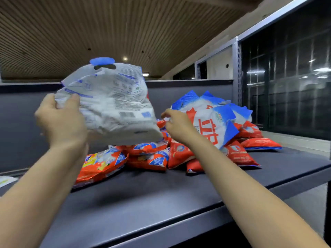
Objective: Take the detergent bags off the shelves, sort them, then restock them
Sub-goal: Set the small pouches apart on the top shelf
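The left hand (60, 120) holds a large white detergent bag (109, 102) in the air above the dark shelf (161, 197). Its thumb and fingers are curled round the bag's lower left corner, pinching the crumpled plastic there; the rest of the bag spreads up and to the right of those fingers. The bag stands roughly upright, long axis tilted slightly, with its blue handle tab (102, 61) pointing up and its flat bottom edge pointing down toward the pile. The printed back, with fine text and a barcode, faces the camera.

The right hand (176, 125) reaches forward just beside the white bag's lower right corner. Its fingers are loosely curled and slightly spread, holding nothing I can make out; the fingertips (165, 115) are close to a white, red and blue bag (213, 122) standing tilted just right of them, though contact cannot be judged.

Below and beyond both hands a heap of orange-red bags (150, 154) lies flat on the shelf, with one orange bag (102, 165) directly under the left wrist.
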{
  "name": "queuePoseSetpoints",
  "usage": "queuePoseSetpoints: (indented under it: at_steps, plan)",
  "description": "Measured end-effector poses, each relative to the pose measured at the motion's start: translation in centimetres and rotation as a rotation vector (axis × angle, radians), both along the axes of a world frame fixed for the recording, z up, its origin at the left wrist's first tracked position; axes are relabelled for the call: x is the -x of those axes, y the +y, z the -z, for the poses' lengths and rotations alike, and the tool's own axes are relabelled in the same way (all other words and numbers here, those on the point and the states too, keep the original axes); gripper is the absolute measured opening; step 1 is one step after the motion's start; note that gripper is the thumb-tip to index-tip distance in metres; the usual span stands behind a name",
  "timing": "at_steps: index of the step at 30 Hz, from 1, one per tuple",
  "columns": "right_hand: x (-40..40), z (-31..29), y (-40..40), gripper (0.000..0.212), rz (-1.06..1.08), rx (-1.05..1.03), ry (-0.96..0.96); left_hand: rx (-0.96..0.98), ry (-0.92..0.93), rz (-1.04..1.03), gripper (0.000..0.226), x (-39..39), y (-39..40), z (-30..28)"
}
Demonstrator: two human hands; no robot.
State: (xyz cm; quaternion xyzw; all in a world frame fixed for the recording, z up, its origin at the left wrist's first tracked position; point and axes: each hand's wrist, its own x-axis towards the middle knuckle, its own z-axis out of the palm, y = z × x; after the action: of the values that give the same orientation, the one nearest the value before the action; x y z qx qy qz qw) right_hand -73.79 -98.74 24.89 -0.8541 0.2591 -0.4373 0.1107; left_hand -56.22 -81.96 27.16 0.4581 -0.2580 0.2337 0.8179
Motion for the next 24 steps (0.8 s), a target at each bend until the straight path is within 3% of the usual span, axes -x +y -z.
queuePoseSetpoints:
  at_steps: [4, 6, 8, 10, 11, 12, 15, 20, 24]
  plan:
    - [6.0, -0.2, -0.5, 0.037, 0.196, 0.047, 0.043, -0.016, 0.114, 0.104, 0.018, 3.8, -6.2, -3.0]
    - [7.9, 0.0, -0.6, 0.036, 0.253, 0.067, 0.061, -0.149, 0.170, 0.101, 0.014, 4.9, -9.9, -4.5]
    - [9.1, 0.5, -1.2, 0.034, 0.314, 0.084, 0.087, -0.398, 0.146, 0.203, 0.036, 6.2, -13.5, -5.1]
    - [9.7, 1.2, -1.9, 0.033, 0.357, 0.071, 0.111, -0.718, 0.081, 0.432, 0.083, 6.9, -17.0, -4.1]
    - [9.8, 1.7, -2.2, 0.033, 0.368, 0.055, 0.134, -0.922, 0.002, 0.470, 0.105, 7.3, -18.3, -3.3]
    - [9.8, 2.2, -2.7, 0.034, 0.371, 0.036, 0.171, -1.112, -0.145, 0.422, 0.107, 7.8, -19.1, -2.3]
    - [9.7, 3.6, -3.8, 0.036, 0.374, -0.012, 0.281, -1.384, -0.570, 0.153, 0.076, 8.8, -20.3, 0.2]
    - [9.8, 4.9, -4.7, 0.036, 0.401, -0.048, 0.338, -1.526, -0.738, -0.044, 0.061, 8.7, -19.5, 1.5]
    - [10.1, 5.4, -4.7, 0.036, 0.377, -0.085, 0.304, -1.550, -0.862, -0.017, 0.062, 9.1, -17.6, 2.3]
